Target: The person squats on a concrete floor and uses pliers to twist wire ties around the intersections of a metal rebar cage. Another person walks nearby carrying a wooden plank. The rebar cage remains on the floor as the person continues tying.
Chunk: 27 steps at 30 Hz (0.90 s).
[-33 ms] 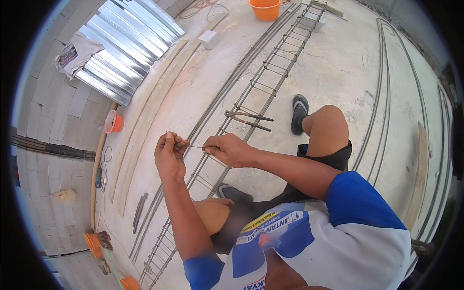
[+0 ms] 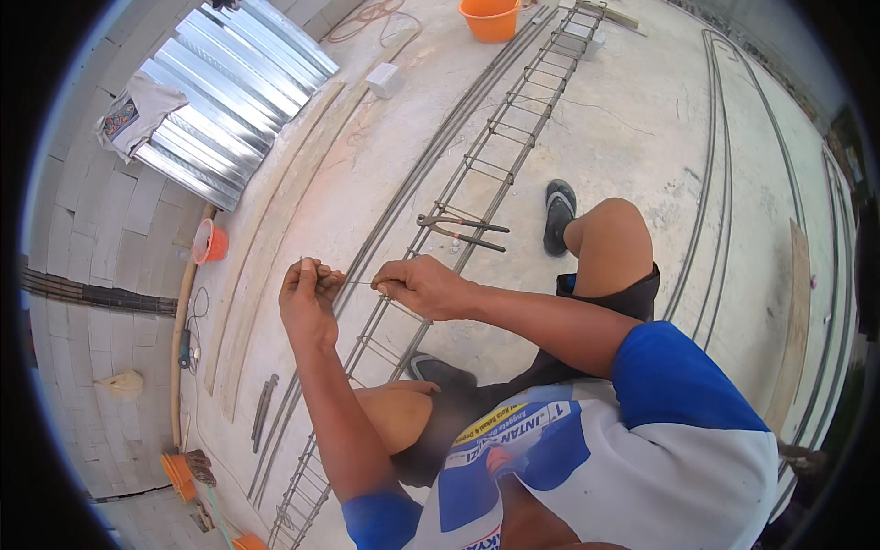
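Hanging over a shiny corrugated metal sheet [image 2: 238,96] at the far left, a pale shirt [image 2: 137,117] is seen, with an orange bucket [image 2: 212,244] set near the sheet's lower end. Toward the middle, the left hand [image 2: 310,291] is raised, its fingers curled and pinched at one end of a thin wire [image 2: 359,282]. The wire is stretched across to the right hand [image 2: 422,286], by which it is gripped with closed fingertips. Beneath the hands, a long rebar cage [image 2: 502,167] is laid on the concrete floor [image 2: 623,174]. Just beyond the right hand, pincers [image 2: 469,223] are rested across the cage, handles pointing right. At far right, a wooden plank [image 2: 791,321] is seen.
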Available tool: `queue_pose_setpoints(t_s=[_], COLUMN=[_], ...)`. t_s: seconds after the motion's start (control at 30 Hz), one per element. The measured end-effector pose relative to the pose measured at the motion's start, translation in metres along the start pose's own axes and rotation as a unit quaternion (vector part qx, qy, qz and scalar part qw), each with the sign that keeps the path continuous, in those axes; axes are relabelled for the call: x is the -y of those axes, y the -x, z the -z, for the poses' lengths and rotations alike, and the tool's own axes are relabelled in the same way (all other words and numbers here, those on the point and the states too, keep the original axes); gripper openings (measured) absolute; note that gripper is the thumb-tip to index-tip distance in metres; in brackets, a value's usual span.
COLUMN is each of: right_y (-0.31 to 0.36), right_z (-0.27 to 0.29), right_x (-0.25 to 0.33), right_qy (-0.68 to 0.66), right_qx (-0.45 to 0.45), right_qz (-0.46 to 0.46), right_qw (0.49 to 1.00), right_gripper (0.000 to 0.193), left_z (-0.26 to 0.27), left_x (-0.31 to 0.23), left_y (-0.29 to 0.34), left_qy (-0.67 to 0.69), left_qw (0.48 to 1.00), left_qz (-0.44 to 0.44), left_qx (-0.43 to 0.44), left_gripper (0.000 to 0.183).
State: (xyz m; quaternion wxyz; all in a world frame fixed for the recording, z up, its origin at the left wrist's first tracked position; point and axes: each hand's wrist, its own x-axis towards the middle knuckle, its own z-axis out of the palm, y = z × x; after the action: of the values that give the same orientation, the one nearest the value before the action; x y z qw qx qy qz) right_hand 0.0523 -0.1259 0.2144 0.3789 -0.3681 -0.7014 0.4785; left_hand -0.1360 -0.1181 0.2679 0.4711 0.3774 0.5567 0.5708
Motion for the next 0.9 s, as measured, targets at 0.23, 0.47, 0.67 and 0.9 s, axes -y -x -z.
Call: queue_pose_setpoints(t_s=[0.23, 0.47, 0.67, 0.9], right_y=[-0.034, -0.019, -0.02, -0.075], right_z=[0.005, 0.038, 0.013, -0.036], right_x=[0.0, -0.09, -0.204, -0.261], right_qy=[-0.026, 0.168, 0.353, 0.25], right_qx=[-0.058, -0.074, 0.041, 0.002], right_qz=[0.013, -0.205, -0.315, -0.269], right_qw=[0.998, 0.961, 0.88, 0.93], right_gripper=[0.028, 0.026, 0.024, 0.025], left_z=[0.006, 0.032, 0.068, 0.035], left_x=[-0.011, 0.072, 0.227, 0.295], left_y=[-0.05, -0.117, -0.15, -0.165], left_qy=[-0.151, -0.392, -0.332, -0.216], left_qw=[0.98, 0.885, 0.911, 0.934], left_qz=[-0.127, 0.086, 0.171, 0.247], left_qx=[0.022, 0.235, 0.175, 0.139], left_gripper=[0.023, 0.044, 0.04, 0.04])
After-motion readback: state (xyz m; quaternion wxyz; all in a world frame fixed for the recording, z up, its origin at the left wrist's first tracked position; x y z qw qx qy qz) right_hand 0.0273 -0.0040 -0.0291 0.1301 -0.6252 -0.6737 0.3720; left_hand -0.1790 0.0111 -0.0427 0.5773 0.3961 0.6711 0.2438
